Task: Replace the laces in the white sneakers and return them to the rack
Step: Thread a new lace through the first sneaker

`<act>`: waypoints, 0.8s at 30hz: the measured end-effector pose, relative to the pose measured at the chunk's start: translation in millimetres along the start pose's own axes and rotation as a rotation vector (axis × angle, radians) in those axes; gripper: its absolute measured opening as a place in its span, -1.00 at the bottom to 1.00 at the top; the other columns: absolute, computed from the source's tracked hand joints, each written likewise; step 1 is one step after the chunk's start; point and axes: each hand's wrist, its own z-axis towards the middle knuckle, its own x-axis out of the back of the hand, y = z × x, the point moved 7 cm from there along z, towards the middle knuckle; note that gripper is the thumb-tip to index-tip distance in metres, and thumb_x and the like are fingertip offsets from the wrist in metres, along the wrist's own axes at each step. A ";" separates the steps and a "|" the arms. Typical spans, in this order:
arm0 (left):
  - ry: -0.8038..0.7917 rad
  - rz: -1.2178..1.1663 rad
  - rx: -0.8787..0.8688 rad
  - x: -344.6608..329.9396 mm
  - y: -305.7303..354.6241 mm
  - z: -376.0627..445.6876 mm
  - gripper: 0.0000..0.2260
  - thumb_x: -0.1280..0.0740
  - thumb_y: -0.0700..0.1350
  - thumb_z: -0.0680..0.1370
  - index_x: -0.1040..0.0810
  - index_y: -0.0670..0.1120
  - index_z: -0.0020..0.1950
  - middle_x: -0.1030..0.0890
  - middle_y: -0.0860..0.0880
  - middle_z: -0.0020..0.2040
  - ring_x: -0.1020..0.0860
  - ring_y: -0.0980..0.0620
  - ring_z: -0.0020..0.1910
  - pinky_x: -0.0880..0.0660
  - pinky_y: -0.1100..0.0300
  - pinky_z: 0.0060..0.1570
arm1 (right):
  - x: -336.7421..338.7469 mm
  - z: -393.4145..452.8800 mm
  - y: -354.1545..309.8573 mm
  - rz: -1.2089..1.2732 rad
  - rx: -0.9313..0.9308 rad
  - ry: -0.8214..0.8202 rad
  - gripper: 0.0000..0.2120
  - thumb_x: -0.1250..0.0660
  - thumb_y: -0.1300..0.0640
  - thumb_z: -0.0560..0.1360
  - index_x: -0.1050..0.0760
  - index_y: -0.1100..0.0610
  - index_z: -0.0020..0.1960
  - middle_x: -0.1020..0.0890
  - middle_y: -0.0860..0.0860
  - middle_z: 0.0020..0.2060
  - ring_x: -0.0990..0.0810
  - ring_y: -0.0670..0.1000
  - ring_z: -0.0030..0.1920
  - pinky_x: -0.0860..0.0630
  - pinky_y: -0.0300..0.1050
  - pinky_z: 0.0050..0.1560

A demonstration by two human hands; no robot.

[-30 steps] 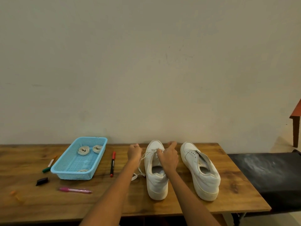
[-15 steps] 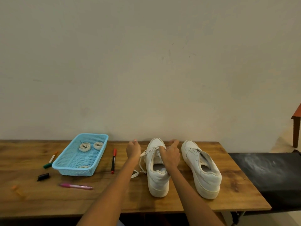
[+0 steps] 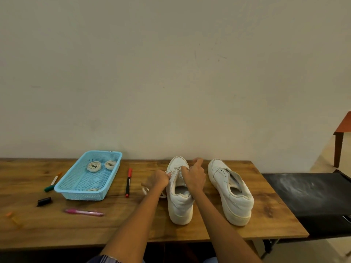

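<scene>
The left hand (image 3: pixel 158 180) has drawn in against the side of the left sneaker (image 3: pixel 180 194) since half a second ago, when it stood a little apart from it; the right hand (image 3: pixel 194 177) remains over the tongue. Both forearms reach forward from the near edge of the surface (image 3: pixel 133 224). The left grip is closed on the white lace (image 3: pixel 171 172), pinching it at the eyelets, with loose lace trailing on the wood below the wrist. The right grip is curled over the lacing, fingers closed on the lace at the eyelets, thumb raised toward the toe. The sneaker under the grips stands upright, toe to the wall, heel toward the person, only its front eyelets threaded. Just right of the right grip stands the second sneaker (image 3: pixel 230 192), unlaced, its tongue loose. Left of the left grip lies a red marker (image 3: pixel 128 182), then a blue basket (image 3: pixel 76 190) holding coiled laces (image 3: pixel 94 166).
</scene>
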 end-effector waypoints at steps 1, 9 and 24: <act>0.008 0.050 0.011 4.0 4.5 -0.3 -0.65 -0.28 0.21 0.51 -0.61 -0.04 0.02 -0.61 -0.01 0.01 -0.51 -0.06 0.08 -0.28 -0.02 0.15 | -0.4 0.6 0.6 0.003 0.002 -0.005 -0.60 -0.32 0.07 0.48 -0.25 0.13 0.23 -0.61 0.09 -0.04 -0.59 0.05 -0.12 -0.41 -0.19 -0.21; 0.034 -0.044 -0.338 28.5 36.2 3.6 -0.71 -0.23 -0.13 0.60 -0.43 -0.09 0.33 -0.52 -0.08 0.27 -0.46 -0.08 0.26 -0.39 0.02 0.23 | -1.9 1.1 -1.1 -0.009 0.044 -0.012 -0.60 -0.35 0.08 0.45 -0.28 0.16 0.19 -0.61 0.12 -0.06 -0.60 0.12 -0.09 -0.44 -0.13 -0.17; 0.222 -0.502 -0.325 85.5 20.3 -5.1 -0.72 -0.12 -0.06 0.64 -0.52 -0.23 0.03 -0.52 -0.08 -0.16 -0.47 -0.01 -0.17 -0.37 0.19 -0.23 | -6.9 2.6 -2.4 -0.102 0.062 -0.114 -0.66 -0.31 0.03 0.48 -0.33 0.12 0.17 -0.59 0.07 -0.02 -0.57 0.06 -0.08 -0.42 -0.14 -0.20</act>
